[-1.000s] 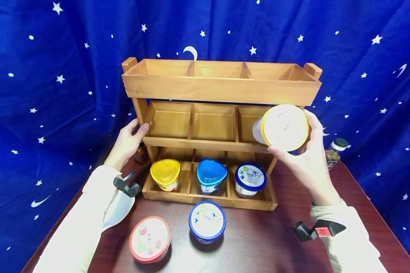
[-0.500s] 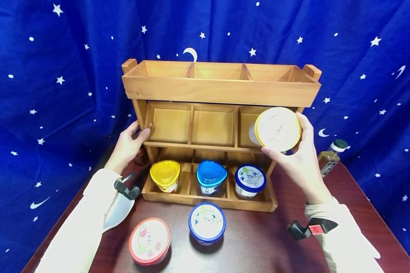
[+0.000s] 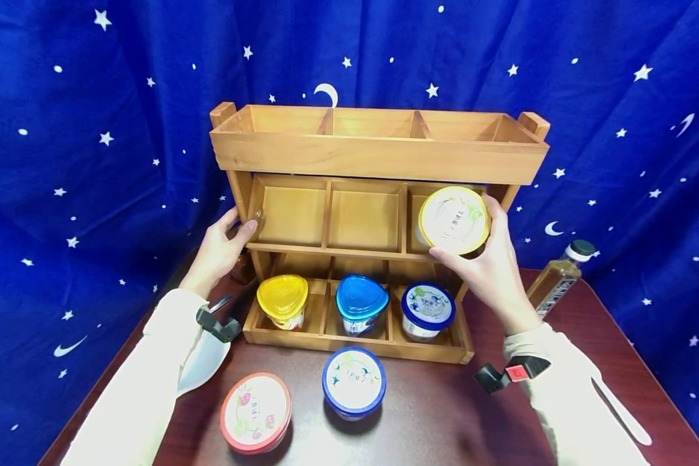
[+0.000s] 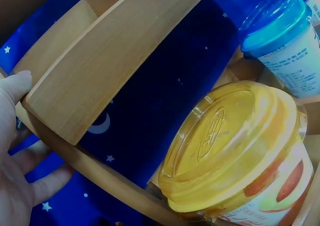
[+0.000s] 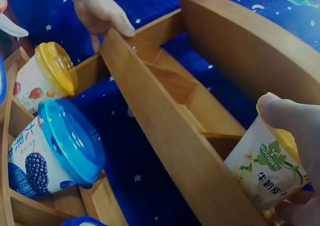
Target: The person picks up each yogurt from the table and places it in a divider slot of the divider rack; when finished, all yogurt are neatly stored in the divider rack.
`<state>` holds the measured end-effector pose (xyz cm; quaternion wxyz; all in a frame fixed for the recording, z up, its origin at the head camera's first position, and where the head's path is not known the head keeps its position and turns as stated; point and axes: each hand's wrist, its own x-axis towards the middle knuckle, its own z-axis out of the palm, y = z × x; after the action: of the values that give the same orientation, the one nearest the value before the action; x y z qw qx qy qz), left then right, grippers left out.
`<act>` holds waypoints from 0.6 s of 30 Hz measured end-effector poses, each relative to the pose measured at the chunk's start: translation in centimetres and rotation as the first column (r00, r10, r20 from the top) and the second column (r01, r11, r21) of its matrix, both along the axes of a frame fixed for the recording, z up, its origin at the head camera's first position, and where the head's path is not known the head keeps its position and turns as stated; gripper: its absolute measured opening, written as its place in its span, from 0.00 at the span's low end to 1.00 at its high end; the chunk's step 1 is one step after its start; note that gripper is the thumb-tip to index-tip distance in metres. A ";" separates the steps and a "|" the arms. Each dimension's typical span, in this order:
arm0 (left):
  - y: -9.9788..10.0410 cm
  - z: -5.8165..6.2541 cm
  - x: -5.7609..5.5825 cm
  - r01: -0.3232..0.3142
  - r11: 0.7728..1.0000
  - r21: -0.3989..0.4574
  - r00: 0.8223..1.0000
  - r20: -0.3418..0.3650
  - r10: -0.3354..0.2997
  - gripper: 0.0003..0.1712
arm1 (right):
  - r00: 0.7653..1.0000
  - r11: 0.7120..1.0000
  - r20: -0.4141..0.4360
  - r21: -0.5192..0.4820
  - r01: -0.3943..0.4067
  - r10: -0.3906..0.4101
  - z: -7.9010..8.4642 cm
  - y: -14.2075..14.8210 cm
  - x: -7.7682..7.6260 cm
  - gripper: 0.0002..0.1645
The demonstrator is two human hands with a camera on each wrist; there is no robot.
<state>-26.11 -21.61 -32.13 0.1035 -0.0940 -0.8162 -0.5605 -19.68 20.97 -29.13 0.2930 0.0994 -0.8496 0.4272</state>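
A three-tier wooden rack (image 3: 378, 155) stands on the table, with three compartments per tier. My right hand (image 3: 492, 272) grips a white tub with a yellow-rimmed lid (image 3: 454, 220), thumb and fingers on opposite sides. The tub sits tilted at the right compartment of the middle tier, lid facing me; its label shows in the right wrist view. With thumb in front and fingers behind, my left hand (image 3: 218, 249) holds the left end of that tier. The bottom tier bears a yellow-lidded cup (image 3: 282, 298), a blue-lidded cup (image 3: 361, 301) and a dark-blue-lidded tub (image 3: 427, 307).
In front of the rack stand a red-rimmed tub (image 3: 256, 413) and a blue-rimmed tub (image 3: 354, 382). A bottle with a green cap (image 3: 556, 281) is at the right. A white dish (image 3: 204, 362) lies partly behind my left sleeve. A starry blue curtain (image 3: 93, 194) hangs behind.
My right hand has moved the yellow-rimmed tub left and into the middle tier's right compartment. The middle tier's front edge has tipped slightly lower. My left hand keeps its place.
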 end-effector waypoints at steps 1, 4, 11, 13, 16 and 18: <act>0.0 0.0 0.0 -0.001 1.000 -0.001 1.000 0.001 0.001 0.34 | 1.000 1.000 0.007 0.008 0.003 -0.003 -0.1 0.0 -0.2 0.68; 0.0 -0.1 -0.1 -0.002 1.000 -0.002 1.000 0.003 0.002 0.34 | 0.999 1.000 0.031 0.028 0.010 -0.011 -0.5 0.0 -0.5 0.68; 0.0 -0.2 -0.2 -0.002 1.000 -0.011 1.000 -0.007 0.002 0.34 | 0.998 0.998 0.061 0.068 0.004 -0.008 -1.0 0.1 -1.0 0.68; 0.0 -0.2 -0.2 -0.003 1.000 -0.012 1.000 -0.009 0.002 0.34 | 0.998 0.996 0.065 0.084 0.002 -0.008 -1.0 0.1 -1.0 0.68; 0.0 -0.1 -0.1 -0.004 1.000 -0.011 1.000 -0.008 0.004 0.34 | 0.997 0.994 0.075 0.111 -0.001 -0.007 -0.8 0.1 -0.9 0.68; 0.0 -0.1 -0.1 -0.003 1.000 -0.010 1.000 -0.006 0.003 0.34 | 0.997 0.992 0.076 0.123 -0.003 -0.006 -0.8 0.1 -0.8 0.69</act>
<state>-26.21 -21.58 -32.23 0.1065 -0.0950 -0.8189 -0.5559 -20.49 21.10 -29.93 0.2539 0.1001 -0.8849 0.3774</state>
